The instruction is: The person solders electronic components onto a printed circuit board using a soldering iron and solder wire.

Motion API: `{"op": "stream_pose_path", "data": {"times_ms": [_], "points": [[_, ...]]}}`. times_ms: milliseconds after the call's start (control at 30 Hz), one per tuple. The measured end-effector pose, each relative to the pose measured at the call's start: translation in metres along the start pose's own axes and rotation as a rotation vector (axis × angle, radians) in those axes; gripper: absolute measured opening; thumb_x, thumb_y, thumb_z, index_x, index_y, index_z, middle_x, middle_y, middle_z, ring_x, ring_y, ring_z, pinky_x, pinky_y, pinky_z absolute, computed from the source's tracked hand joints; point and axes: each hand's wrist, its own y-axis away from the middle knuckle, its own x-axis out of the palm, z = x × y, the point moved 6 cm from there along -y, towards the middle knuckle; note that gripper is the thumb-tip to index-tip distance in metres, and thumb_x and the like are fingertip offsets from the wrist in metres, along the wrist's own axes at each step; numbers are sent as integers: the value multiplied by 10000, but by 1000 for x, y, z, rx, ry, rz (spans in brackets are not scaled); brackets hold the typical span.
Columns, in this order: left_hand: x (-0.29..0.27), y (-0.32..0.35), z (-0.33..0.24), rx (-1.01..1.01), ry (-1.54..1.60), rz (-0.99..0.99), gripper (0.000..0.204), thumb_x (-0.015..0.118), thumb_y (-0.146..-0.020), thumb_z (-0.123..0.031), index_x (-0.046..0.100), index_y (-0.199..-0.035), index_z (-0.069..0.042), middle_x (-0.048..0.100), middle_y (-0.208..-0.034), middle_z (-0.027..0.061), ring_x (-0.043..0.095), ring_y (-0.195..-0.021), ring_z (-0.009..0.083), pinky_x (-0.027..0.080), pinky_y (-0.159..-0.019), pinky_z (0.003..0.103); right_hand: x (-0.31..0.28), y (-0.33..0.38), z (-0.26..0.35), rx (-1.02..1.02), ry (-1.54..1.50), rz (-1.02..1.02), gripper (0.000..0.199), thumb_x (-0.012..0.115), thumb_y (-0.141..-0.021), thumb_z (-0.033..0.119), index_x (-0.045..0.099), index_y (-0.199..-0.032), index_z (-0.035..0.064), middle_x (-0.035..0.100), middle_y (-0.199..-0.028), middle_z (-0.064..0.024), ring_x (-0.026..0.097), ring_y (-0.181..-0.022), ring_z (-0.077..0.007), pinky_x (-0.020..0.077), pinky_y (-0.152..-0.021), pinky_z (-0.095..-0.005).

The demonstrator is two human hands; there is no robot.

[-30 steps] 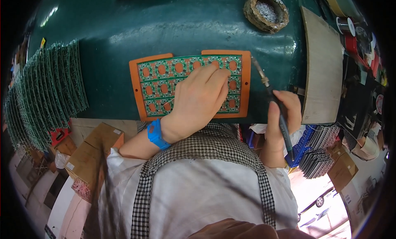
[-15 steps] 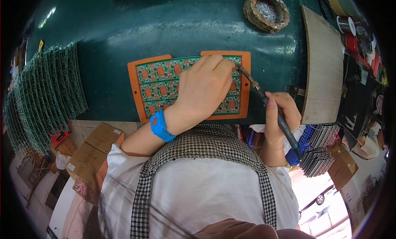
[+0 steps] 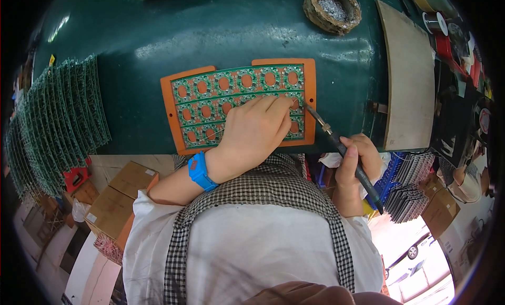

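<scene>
Circuit-board panel (image 3: 231, 97), green with oval cutouts, lying in an orange tray (image 3: 310, 79) on a dark green table (image 3: 221, 39); clock read from its centre, twelve at the far side. Left hand (image 3: 253, 129) laid over the middle and six o'clock side, fingers curled toward three, tips drawn close; cannot tell if pinching anything. Thin wire (image 3: 213, 133) showing beside that hand, between seven and eight. Right hand (image 3: 368, 158) near four, thumb and fingers closed round a soldering iron (image 3: 364, 178), tip slanting in to the panel's three o'clock edge; cannot tell whether touching. Farther out: green boards (image 3: 63, 121) stacked near nine, rough bowl (image 3: 314, 13) between one and two, pale slab (image 3: 407, 79) near three.
</scene>
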Motion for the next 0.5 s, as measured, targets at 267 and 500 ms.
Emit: {"op": "stream_pose_path", "data": {"times_ms": [267,500], "points": [[1,-1,-2,30,-33,-31,134,614,-805,-39,628,-938,-46,665,-843,73,640,-694,237,493,-542,324,7,-6,3,-77,22,11,11,590,-718,-34,582,-711,-29,633,-659,-132,597,-527,-230,481,-504,-288],[-1,-1,-2,7,-35,-12,123,612,-815,-44,628,-937,-53,667,-850,69,642,-704,237,493,-549,319,9,-5,4,-129,36,18,29,603,-691,-36,584,-686,-15,634,-634,-122,607,-503,-222,483,-476,-275]]}}
